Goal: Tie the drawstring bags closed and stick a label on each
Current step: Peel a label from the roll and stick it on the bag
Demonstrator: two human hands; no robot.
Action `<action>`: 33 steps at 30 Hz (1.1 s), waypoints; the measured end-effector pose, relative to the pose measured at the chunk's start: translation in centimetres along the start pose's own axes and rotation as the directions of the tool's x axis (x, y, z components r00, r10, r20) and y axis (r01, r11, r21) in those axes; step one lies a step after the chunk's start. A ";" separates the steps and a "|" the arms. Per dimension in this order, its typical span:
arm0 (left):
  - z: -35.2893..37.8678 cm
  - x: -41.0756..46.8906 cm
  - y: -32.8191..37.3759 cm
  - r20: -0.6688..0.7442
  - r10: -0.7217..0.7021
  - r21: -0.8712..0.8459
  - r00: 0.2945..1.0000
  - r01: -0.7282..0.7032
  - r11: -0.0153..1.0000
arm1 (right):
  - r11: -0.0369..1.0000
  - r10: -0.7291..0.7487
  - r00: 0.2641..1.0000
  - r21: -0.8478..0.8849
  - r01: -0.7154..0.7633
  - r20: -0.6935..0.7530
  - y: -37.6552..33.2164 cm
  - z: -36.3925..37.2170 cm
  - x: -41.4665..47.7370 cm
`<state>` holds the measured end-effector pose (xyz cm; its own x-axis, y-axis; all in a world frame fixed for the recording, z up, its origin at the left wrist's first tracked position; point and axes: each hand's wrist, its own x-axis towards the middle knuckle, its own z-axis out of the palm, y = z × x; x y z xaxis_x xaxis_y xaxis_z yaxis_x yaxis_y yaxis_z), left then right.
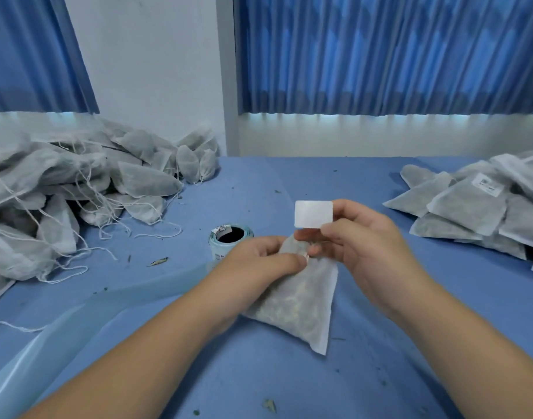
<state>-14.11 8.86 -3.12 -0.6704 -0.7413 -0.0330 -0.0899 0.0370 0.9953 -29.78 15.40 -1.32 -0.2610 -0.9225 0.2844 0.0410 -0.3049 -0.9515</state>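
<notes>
The left grip (259,264) pinches the neck of the drawstring bag (301,306) lying on the table (380,373). The right grip (359,246) pinches a white label (313,213) just above the bag, not yet applied. Left of the bag, the loose-stringed pile (62,192) appears pending. Right of the bag, the labelled pile (477,207) appears finished.

A small packing workroom: heaps of grey-white fabric drawstring bags (78,192) are lying on a blue cloth-covered table (380,373), a pale blue label roll (230,241) is standing between them, pleated blue curtains (380,55) are hanging behind.
</notes>
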 end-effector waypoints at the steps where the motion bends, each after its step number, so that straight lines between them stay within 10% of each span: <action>1: -0.2 -0.1 -0.1 0.007 -0.002 -0.014 1.000 0.002 1.000 | 0.998 -0.015 1.000 -0.067 0.015 0.001 0.1 0.2 -0.1; 17: -0.5 -0.7 0.3 0.036 -0.068 -0.185 0.997 0.073 0.980 | 0.552 -0.527 0.836 -0.688 0.472 0.151 -0.4 0.8 -1.8; 33: -0.6 -0.4 -0.1 -0.024 -0.044 -0.286 0.999 0.035 0.958 | 0.342 -0.275 0.851 -0.782 0.521 0.447 -0.7 0.4 -2.5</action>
<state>-13.43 8.77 -3.21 -0.6482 -0.7578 -0.0744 0.1011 -0.1825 0.9780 -28.73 17.85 -1.27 0.1979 -0.8072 0.5561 -0.8759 -0.4003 -0.2694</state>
